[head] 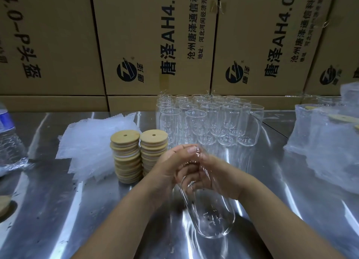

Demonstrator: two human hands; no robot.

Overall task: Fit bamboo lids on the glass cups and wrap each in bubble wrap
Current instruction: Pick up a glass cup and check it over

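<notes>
Holding one glass cup clear of the desk, tilted with the base toward the camera and the mouth aimed away. Gripped near the mouth by the left hand and the right hand, with fingers of both curled tight round the glass, partly visible through the wall. Cannot tell of any lid under those fingers; shows none plainly. Likely held this way to bring the rim up for capping, with the base left free.

Keeping the two stacks of bamboo lids just beyond the left hand, within easy reach, and the bubble wrap bags fanned out right beside them on the left. Parking the uncapped cups upright in a close cluster behind the hands, and the wrapped cups off to the right, well apart, apparently to separate done from undone.

Working on bright, reflective sheet metal, streaked with glare. Backed by a wall of printed cardboard boxes. Flanked at the far left by a plastic water bottle and what looks like one loose lid at the edge
</notes>
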